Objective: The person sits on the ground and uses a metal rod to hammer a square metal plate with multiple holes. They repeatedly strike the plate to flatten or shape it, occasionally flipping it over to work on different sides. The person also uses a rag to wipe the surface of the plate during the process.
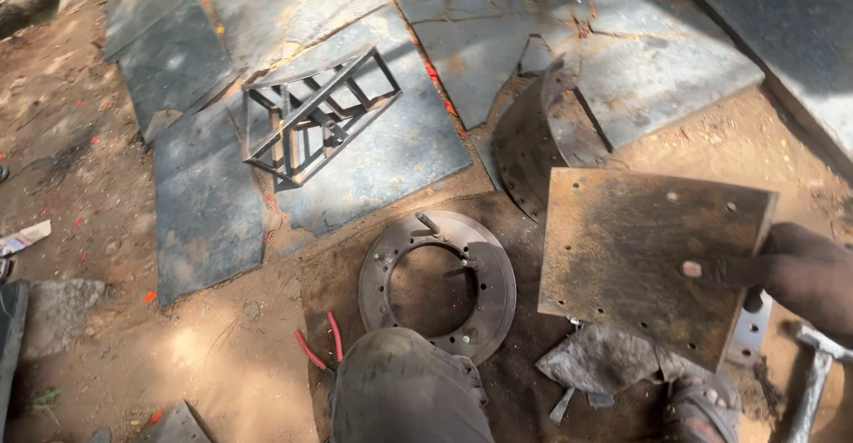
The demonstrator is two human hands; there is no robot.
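Bare reddish earth makes up the ground (98,141), sunlit and scattered with grit, with broken grey stone slabs (373,159) laid unevenly across the upper half. Open dirt lies free at the left and lower left; the right side is crowded.

At the right, the right hand (804,274) is clamped on the edge of a rusty square steel plate (640,261), thumb pressed flat on its face. This plate is drilled with small holes along its borders and is held tilted above the ground, its lower corner over a crumpled grey rag (600,359). The left hand is out of sight.

Just left of the plate, a flat steel ring (493,274) with bolt holes lies on dark soil, a bolt standing on its rim. Behind the plate a curved, perforated steel band (524,145) stands on edge. A welded frame of square bar (315,114) rests on the slabs. Red-handled pliers (320,341) poke out beside the knee (400,390), and a hammer (813,372) lies at the lower right near a sandalled foot (702,407).
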